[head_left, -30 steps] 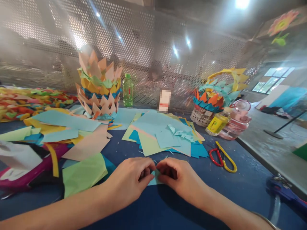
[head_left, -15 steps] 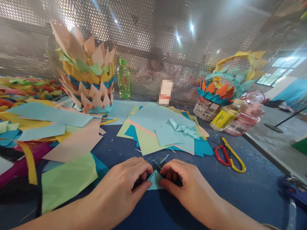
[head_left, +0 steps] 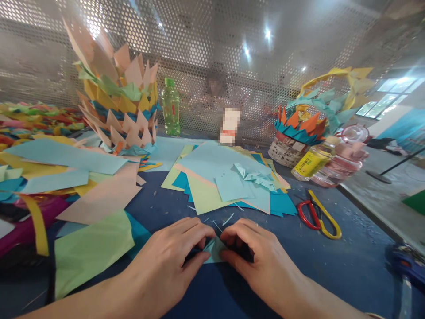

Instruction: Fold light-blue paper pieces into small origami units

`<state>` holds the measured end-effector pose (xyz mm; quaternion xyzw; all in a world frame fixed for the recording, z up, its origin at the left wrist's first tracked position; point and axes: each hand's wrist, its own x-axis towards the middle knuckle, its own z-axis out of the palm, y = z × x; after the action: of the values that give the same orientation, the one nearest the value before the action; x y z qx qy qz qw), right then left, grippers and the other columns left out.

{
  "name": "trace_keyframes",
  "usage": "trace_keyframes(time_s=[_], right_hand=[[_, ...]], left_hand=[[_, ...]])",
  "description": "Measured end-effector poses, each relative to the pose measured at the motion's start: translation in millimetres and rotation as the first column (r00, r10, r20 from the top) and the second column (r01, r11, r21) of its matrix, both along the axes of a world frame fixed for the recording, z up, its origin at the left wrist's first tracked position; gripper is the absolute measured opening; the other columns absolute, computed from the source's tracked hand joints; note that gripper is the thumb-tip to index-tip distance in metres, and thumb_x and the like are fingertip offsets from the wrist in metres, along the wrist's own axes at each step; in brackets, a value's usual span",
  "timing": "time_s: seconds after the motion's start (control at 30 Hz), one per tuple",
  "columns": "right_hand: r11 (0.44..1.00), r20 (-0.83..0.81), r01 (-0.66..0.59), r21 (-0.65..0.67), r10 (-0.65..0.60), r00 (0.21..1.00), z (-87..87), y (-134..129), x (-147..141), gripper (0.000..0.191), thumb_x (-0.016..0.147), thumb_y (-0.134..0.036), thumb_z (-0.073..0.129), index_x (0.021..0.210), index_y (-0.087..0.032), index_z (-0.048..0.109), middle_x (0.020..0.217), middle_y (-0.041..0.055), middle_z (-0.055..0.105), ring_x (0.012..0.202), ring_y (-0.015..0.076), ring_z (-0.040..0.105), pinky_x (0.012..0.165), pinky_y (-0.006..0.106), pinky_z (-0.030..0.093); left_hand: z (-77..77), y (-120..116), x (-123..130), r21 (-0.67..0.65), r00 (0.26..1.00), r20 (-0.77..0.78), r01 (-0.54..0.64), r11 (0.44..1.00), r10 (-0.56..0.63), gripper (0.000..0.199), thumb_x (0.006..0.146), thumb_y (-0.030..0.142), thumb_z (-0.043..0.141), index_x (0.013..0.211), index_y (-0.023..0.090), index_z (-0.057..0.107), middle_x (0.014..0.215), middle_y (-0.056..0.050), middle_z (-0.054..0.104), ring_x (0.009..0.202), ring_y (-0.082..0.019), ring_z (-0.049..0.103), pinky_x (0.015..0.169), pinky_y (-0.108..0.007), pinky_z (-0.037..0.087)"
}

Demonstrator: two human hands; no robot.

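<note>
A small light-blue folded paper (head_left: pixel 215 253) lies on the dark blue table between my two hands. My left hand (head_left: pixel 175 252) grips its left side, thumb low and curled fingers above. On the right side my right hand (head_left: pixel 255 252) holds it the same way. The fingers hide most of its upper edges. Beyond the hands, a small light-blue square (head_left: pixel 232 186) and several folded light-blue pieces (head_left: pixel 255 176) rest on a stack of coloured sheets (head_left: pixel 209 195). Thin paper slivers (head_left: pixel 228 219) lie just past my fingertips.
Red-and-yellow scissors (head_left: pixel 319 217) lie to the right, near bottles (head_left: pixel 312 161) and a paper basket (head_left: pixel 288 146). Back left are a tall folded-paper piece (head_left: pixel 122 106) and a green bottle (head_left: pixel 171 108). Loose sheets (head_left: pixel 96 252) cover the left. A blue tool (head_left: pixel 408 263) sits at the right edge.
The fingertips of both hands have moved slightly closer together over the top of the folded paper, covering more of it. The view has shifted slightly.
</note>
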<state>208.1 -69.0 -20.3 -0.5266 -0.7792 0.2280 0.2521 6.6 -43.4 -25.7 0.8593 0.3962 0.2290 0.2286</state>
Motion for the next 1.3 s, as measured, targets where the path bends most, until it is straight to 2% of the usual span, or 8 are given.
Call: trace_keyframes(time_s=[0.2,0.43,0.67,0.8,0.93,1.17,1.3], right_hand=[[0.999,0.006,-0.015,0.049,0.014,1.0,-0.2,-2.0,-0.3,0.007,0.077,-0.018,0.06,0.077,-0.024,0.055,0.076,-0.0013,0.059,0.075,0.0141,0.055,0.066,0.025,0.043],[0.994,-0.039,-0.072,0.085,0.075,0.996,1.0,-0.1,-1.5,0.007,0.083,-0.02,0.054,0.079,-0.024,0.058,0.076,0.0,0.062,0.073,0.0149,0.056,0.069,0.027,0.044],[0.998,-0.071,-0.05,0.045,0.053,0.996,-1.1,1.1,-1.6,0.007,0.084,-0.026,0.054,0.083,-0.025,0.061,0.076,-0.0003,0.064,0.073,0.0148,0.058,0.068,0.027,0.045],[0.996,-0.048,-0.05,0.076,0.054,0.997,-1.0,2.6,-1.8,0.011,0.085,-0.019,0.051,0.085,-0.025,0.061,0.079,-0.0008,0.063,0.075,0.0133,0.057,0.071,0.026,0.045],[0.99,0.009,-0.066,0.122,0.065,0.998,-1.0,5.8,-2.0,0.011,0.083,-0.015,0.052,0.081,-0.023,0.06,0.08,-0.0003,0.062,0.076,0.0134,0.055,0.073,0.026,0.043],[0.976,0.061,-0.125,0.179,0.116,0.991,-2.6,4.4,-1.7,0.013,0.086,-0.016,0.048,0.084,-0.021,0.059,0.08,0.0013,0.06,0.077,0.0139,0.053,0.071,0.026,0.042],[0.968,0.108,-0.157,0.193,0.138,0.984,-4.1,3.1,-0.2,0.013,0.087,-0.015,0.047,0.086,-0.021,0.058,0.081,0.0016,0.059,0.079,0.0141,0.053,0.072,0.026,0.042]], left_hand=[[0.8,-0.3,0.3,0.004,1.0,0.012,0.005,1.0,-0.005,0.012,0.081,0.02,0.05,0.088,0.026,0.056,0.078,0.0,0.059,0.071,-0.014,0.055,0.062,-0.023,0.041],[1.1,-1.1,2.2,0.039,0.992,0.109,0.062,0.997,-0.066,0.015,0.085,0.02,0.045,0.086,0.026,0.059,0.08,-0.001,0.061,0.076,-0.014,0.057,0.069,-0.024,0.045],[0.5,-0.8,3.9,0.004,0.996,0.085,-0.007,1.0,0.007,0.011,0.083,0.024,0.048,0.083,0.025,0.059,0.071,0.001,0.06,0.064,-0.012,0.056,0.059,-0.021,0.042],[-0.1,0.6,5.2,-0.006,0.996,0.083,-0.035,0.999,0.036,0.012,0.084,0.022,0.047,0.082,0.024,0.059,0.068,0.002,0.058,0.062,-0.011,0.054,0.057,-0.021,0.04],[-0.1,2.5,5.4,-0.002,0.994,0.107,-0.007,1.0,0.007,0.015,0.085,0.019,0.045,0.081,0.023,0.059,0.07,0.002,0.058,0.061,-0.009,0.053,0.057,-0.02,0.039],[-1.8,3.9,5.2,0.067,0.99,0.126,0.052,0.996,-0.06,0.019,0.085,0.012,0.042,0.076,0.019,0.058,0.074,0.0,0.057,0.066,-0.009,0.054,0.061,-0.019,0.042],[-2.8,5.0,4.0,0.212,0.989,0.081,0.102,0.972,-0.121,0.019,0.084,0.01,0.042,0.077,0.018,0.057,0.074,-0.001,0.056,0.067,-0.01,0.054,0.062,-0.02,0.044]])
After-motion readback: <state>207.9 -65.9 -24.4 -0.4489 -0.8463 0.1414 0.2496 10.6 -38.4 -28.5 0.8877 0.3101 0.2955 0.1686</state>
